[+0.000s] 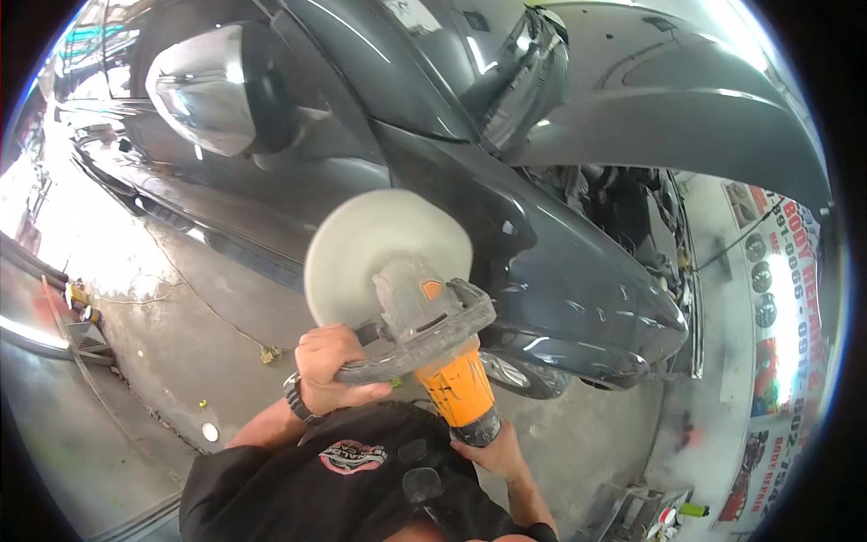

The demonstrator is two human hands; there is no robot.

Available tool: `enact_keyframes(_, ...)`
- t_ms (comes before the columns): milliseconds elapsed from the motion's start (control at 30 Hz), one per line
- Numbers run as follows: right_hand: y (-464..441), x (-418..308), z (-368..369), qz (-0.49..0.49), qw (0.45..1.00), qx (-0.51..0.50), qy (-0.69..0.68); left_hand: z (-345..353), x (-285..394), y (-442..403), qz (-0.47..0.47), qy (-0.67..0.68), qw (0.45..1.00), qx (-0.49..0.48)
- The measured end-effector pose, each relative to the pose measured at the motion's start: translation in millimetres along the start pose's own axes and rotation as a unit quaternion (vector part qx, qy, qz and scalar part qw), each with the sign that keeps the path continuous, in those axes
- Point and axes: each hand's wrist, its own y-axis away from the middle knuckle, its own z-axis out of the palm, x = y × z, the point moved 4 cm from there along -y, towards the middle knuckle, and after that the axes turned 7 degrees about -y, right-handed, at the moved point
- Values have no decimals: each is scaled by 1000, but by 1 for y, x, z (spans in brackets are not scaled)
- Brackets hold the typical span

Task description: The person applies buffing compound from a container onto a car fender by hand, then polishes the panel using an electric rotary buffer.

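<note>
Black shirt (262, 488) at six o'clock, we clamp the central polisher (456, 388), left grip (327, 361) round its handle (388, 361), right grip (498, 453) round its rear, best keeping the eleven-o'clock pad (361, 235) flat to the car panel (533, 244).

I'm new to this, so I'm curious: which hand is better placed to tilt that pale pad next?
Probably the left hand: it grips the handle close to the pad, while the right hand holds the far end of the orange body.
</note>
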Motion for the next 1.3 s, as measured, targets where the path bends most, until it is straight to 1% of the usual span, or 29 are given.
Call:
enact_keyframes(100, 15, 30, -13, -11, 998, 56, -8, 37, 8, -1, 34, 43, 997, -48)
enact_keyframes(167, 29, 48, -18, -14, 991, 118, -65, 66, 19, -12, 66, 60, 993, -79)
enact_keyframes(200, 37, 57, -22, -14, 984, 148, -94, 82, 22, -14, 80, 83, 991, -75)
enact_keyframes(300, 58, 87, -35, 13, 963, 246, -111, 133, 37, -30, 121, 151, 978, -74)
enact_keyframes(333, 63, 111, -38, 16, 955, 260, -145, 151, 39, -35, 128, 161, 976, -74)
enact_keyframes(367, 66, 116, -42, 18, 951, 273, -146, 168, 40, -38, 136, 172, 973, -75)
enact_keyframes(433, 70, 119, -46, 21, 939, 308, -151, 176, 37, -38, 143, 184, 970, -70)
enact_keyframes(500, 67, 112, -42, 16, 945, 303, -120, 177, 34, -37, 140, 189, 970, -61)
enact_keyframes(533, 63, 103, -38, 14, 947, 302, -105, 166, 27, -36, 134, 177, 972, -75)
enact_keyframes(567, 54, 89, -30, -13, 958, 272, -87, 145, 18, -34, 130, 167, 973, -92)
enact_keyframes(633, 29, 45, -12, -62, 970, 226, -57, 100, 3, -31, 124, 110, 982, -86)
enact_keyframes(700, 4, 28, 6, -29, 989, 140, -48, 60, -23, -20, 120, 87, 989, -18)
enact_keyframes(733, -8, 19, 13, -45, 988, 130, -74, 48, -25, -21, 114, 22, 986, 121)
enact_keyframes(767, -19, 12, 21, -64, 987, 115, -98, 36, -29, -24, 97, 27, 986, 134)
enact_keyframes(867, -30, 0, 25, -99, 982, 138, -84, 26, -29, -27, 75, 38, 984, 155)
enact_keyframes(933, -22, 1, 17, -87, 981, 136, -110, 33, -24, -31, 82, 54, 987, 126)
enact_keyframes(1000, -6, 6, 5, -74, 978, 148, -129, 51, -14, -37, 101, 77, 990, 64)
enact_keyframes(1067, 14, 14, -11, -61, 974, 169, -136, 78, -1, -45, 116, 87, 988, 54)
enact_keyframes(1100, 25, 25, -21, -35, 976, 174, -123, 92, 9, -49, 124, 88, 987, 51)
enact_keyframes(1167, 48, 52, -43, 11, 978, 180, -100, 122, 34, -62, 106, 72, 991, -40)
enact_keyframes(1200, 58, 55, -60, 12, 976, 181, -118, 138, 49, -68, 96, 60, 990, -86)
enact_keyframes(1267, 86, 51, -96, 14, 972, 180, -154, 178, 82, -82, 90, 24, 990, -104)
enact_keyframes(1300, 100, 56, -116, 34, 967, 188, -167, 198, 102, -94, 85, 16, 989, -121)
